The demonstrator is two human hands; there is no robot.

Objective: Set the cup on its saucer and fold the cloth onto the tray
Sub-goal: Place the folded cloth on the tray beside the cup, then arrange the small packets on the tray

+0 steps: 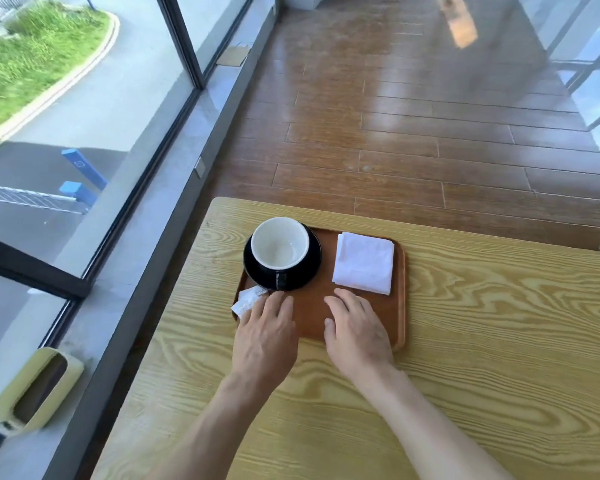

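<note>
While both hands rest flat near the front edge of the brown wooden tray (378, 317), the task looks essentially done. Black cup with white interior (280, 247) sits on its black saucer (310, 271), tray's left half. Folded white cloth (363, 262) lies on the right half. Left hand (265, 336) and right hand (357, 332): fingers loosely spread, gripping nothing.

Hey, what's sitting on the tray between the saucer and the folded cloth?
Nothing. In the head view, only a bare strip of tray separates the saucer from the cloth; the two do not touch.
</note>
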